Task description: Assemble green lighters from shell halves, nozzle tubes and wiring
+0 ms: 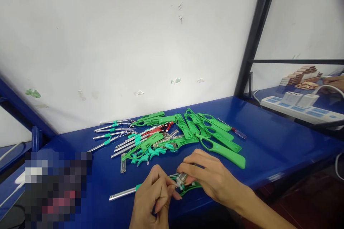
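Observation:
My left hand [154, 196] is closed in a pinch beside a see-through lighter fuel tank [181, 178]; what lies between its fingertips is too small to make out. The fingers of my right hand [212, 175] are closed on that tank from the other side. Under both hands lies a green lighter casing half [192, 188], mostly covered by them. A silver lighter tube [122, 194] with a teal collar sticks out to the left from beneath my left hand. Thin wires run near the tank.
Behind my hands lie green casing halves [225, 153], metal tubes with wires [125, 152], teal triggers [157, 152] and another fuel tank [123, 164]. A screwdriver [238, 133] rests at the right. Further right are a power strip [303, 109] and a black frame post [254, 32].

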Tool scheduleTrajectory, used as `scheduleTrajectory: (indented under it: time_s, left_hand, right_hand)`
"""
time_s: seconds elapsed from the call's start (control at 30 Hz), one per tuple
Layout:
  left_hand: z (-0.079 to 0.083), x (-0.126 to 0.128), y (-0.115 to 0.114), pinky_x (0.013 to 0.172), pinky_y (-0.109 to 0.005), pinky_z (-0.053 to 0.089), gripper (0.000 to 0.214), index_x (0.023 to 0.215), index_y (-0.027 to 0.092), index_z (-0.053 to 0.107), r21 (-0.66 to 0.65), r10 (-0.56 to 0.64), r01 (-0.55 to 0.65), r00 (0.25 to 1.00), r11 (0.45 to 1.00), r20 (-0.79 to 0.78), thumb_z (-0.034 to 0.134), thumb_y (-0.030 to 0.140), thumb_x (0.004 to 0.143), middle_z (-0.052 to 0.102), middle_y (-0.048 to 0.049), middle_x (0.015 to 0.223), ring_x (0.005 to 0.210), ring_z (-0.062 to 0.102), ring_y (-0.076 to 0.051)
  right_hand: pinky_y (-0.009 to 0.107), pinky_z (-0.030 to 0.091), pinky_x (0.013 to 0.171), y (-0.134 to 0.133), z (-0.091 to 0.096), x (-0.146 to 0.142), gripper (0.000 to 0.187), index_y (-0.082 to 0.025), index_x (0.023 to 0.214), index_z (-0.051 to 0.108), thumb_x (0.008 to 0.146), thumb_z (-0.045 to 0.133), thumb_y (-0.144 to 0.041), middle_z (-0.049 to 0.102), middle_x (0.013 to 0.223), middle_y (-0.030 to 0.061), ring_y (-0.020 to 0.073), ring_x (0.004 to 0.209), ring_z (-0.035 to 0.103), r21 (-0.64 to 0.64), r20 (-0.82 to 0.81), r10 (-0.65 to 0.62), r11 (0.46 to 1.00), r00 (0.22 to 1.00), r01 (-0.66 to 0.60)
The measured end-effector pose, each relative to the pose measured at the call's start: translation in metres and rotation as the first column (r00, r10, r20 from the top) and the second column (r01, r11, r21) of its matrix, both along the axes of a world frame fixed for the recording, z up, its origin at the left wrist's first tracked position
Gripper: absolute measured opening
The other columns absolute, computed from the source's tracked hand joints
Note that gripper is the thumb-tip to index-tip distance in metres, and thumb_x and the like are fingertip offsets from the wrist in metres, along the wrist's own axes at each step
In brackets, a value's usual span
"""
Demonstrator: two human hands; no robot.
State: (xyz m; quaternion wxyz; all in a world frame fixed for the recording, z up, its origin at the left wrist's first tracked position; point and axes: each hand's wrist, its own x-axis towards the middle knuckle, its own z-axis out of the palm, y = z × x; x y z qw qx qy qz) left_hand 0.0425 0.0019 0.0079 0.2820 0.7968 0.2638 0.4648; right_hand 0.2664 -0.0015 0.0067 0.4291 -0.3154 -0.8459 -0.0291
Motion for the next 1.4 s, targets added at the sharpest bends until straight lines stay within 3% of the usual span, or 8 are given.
scheduleTrajectory:
  time_s: [0.17, 0.33, 0.5, 0.6, 0.87, 1.1, 1.2, 1.4]
  left_hand:
    - [-0.004, -0.007, 0.011, 0.078, -0.024, 0.058, 0.014, 0.098, 0.028, 0.058, -0.074, 0.114, -0.120, 0.990, 0.990, -0.082, 0.054, 0.022, 0.109, 0.071, 0.0021, 0.098, 0.089, 0.072, -0.014]
    - [-0.007, -0.012, 0.018, 0.097, -0.036, 0.058, 0.024, 0.128, 0.034, 0.065, 0.234, 0.250, -0.185, 0.924, 0.955, -0.290, 0.059, 0.025, 0.107, 0.072, -0.0019, 0.120, 0.111, 0.070, -0.021]
    - [-0.011, -0.009, 0.016, 0.105, -0.054, 0.056, 0.024, 0.123, 0.028, 0.071, 0.273, 0.263, -0.150, 0.857, 0.950, -0.444, 0.059, 0.020, 0.104, 0.071, -0.0056, 0.112, 0.101, 0.071, -0.025]
    - [-0.012, -0.007, 0.012, 0.107, -0.061, 0.053, 0.025, 0.118, 0.025, 0.074, 0.254, 0.258, -0.151, 0.847, 0.955, -0.466, 0.057, 0.014, 0.103, 0.071, -0.0070, 0.109, 0.099, 0.071, -0.026]
    - [-0.008, -0.002, 0.001, 0.088, -0.047, 0.060, 0.028, 0.112, 0.023, 0.076, 0.282, 0.338, -0.221, 0.805, 0.934, -0.488, 0.053, 0.010, 0.102, 0.069, -0.0082, 0.104, 0.092, 0.065, -0.025]
    - [-0.011, -0.011, 0.008, 0.088, -0.046, 0.062, 0.032, 0.122, 0.021, 0.075, 0.254, 0.294, -0.196, 0.847, 0.947, -0.444, 0.050, 0.011, 0.104, 0.072, -0.0100, 0.108, 0.096, 0.069, -0.026]
    - [-0.007, -0.025, 0.013, 0.093, -0.044, 0.063, 0.031, 0.125, 0.025, 0.075, 0.220, 0.287, -0.209, 0.852, 0.953, -0.437, 0.057, 0.014, 0.103, 0.074, -0.0084, 0.117, 0.104, 0.072, -0.025]
    - [0.001, -0.051, 0.020, 0.080, -0.028, 0.064, 0.022, 0.105, 0.029, 0.081, 0.083, 0.239, -0.225, 0.879, 0.971, -0.413, 0.062, 0.019, 0.102, 0.079, -0.0020, 0.103, 0.091, 0.078, -0.019]
  right_hand:
    - [0.030, 0.046, 0.069, 0.000, 0.002, 0.006, 0.026, -0.022, 0.113, 0.061, 0.117, 0.037, -0.032, 0.066, 0.093, 0.0034, 0.0184, 0.079, 0.056, -0.199, -0.071, -0.049, 0.979, 0.996, 0.034]
    - [0.032, 0.044, 0.071, -0.007, 0.008, 0.020, 0.036, -0.025, 0.098, 0.050, 0.117, 0.029, -0.047, 0.054, 0.087, -0.0012, 0.0183, 0.077, 0.053, -0.579, -0.193, -0.311, 0.802, 0.931, 0.147]
    - [0.034, 0.046, 0.085, -0.007, 0.015, 0.020, 0.019, -0.026, 0.105, 0.052, 0.112, 0.051, -0.044, 0.064, 0.105, 0.0005, 0.0201, 0.092, 0.060, -0.693, -0.015, -0.215, 0.707, 0.976, 0.145]
    - [0.035, 0.046, 0.091, -0.002, 0.012, 0.015, 0.010, -0.027, 0.111, 0.055, 0.111, 0.053, -0.036, 0.066, 0.112, 0.0016, 0.0212, 0.101, 0.062, -0.695, 0.044, -0.134, 0.708, 0.990, 0.127]
    - [0.033, 0.048, 0.074, 0.011, -0.017, 0.018, 0.030, -0.026, 0.096, 0.056, 0.114, 0.044, -0.047, 0.066, 0.090, 0.0017, 0.0211, 0.080, 0.064, -0.668, 0.035, -0.084, 0.739, 0.996, 0.086]
    - [0.032, 0.050, 0.079, 0.004, -0.002, 0.017, 0.007, -0.028, 0.108, 0.061, 0.108, 0.061, -0.035, 0.071, 0.103, 0.0001, 0.0205, 0.090, 0.067, -0.705, 0.014, -0.087, 0.706, 0.996, 0.071]
    - [0.030, 0.047, 0.074, 0.003, 0.003, 0.016, 0.013, -0.027, 0.102, 0.059, 0.110, 0.057, -0.036, 0.068, 0.098, -0.0016, 0.0187, 0.086, 0.064, -0.724, 0.007, -0.097, 0.686, 0.995, 0.072]
    - [0.031, 0.045, 0.075, 0.003, 0.001, 0.018, 0.011, -0.027, 0.102, 0.057, 0.111, 0.058, -0.033, 0.066, 0.097, -0.0022, 0.0183, 0.085, 0.061, -0.704, 0.020, -0.099, 0.705, 0.995, 0.084]
